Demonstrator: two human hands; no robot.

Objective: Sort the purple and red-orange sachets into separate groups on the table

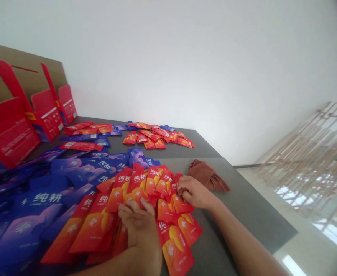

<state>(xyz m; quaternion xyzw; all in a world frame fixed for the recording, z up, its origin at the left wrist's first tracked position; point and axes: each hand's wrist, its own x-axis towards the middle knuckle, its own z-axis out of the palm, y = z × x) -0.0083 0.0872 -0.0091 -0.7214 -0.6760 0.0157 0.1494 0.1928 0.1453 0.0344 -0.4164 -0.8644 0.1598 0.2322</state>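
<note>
My left hand lies with its fingers spread on a heap of red-orange sachets, pressing on their printed fronts. At the right side of the same heap, my right hand has its fingers curled in against the edge of a red-orange sachet. Its fingertips are partly hidden, though they look pinched on that sachet. Blue-purple sachets spread in a thick layer to the left of the red ones. Just beyond my right hand, a crumpled brown cloth rests on the grey table.
Red open cartons with brown insides stand at the left, against the wall. More red and blue sachets lie scattered at the back of the grey table. Past its right edge, a wooden slatted rack stands over the pale floor.
</note>
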